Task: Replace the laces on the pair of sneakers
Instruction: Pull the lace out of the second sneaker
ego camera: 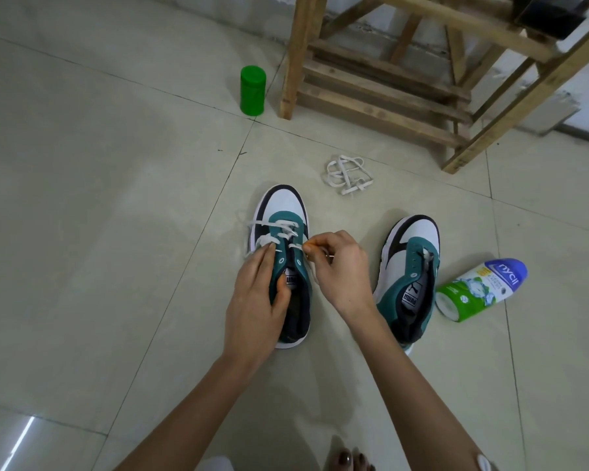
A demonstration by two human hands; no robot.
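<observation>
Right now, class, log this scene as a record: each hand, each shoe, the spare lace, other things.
left hand: grips half-laced shoe at its collar
right hand: pinches lace by an eyelet
other shoe: on floor beside it, nearly unlaced
spare lace: bundled on floor beyond the shoes
bottle: lying on its side by other shoe
green can: upright near wooden frame

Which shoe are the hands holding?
The left sneaker, with white lace crossing its front. The left hand grips its side and the right hand pinches the lace. The right sneaker, beside the tipped bottle, lies untouched.
</observation>
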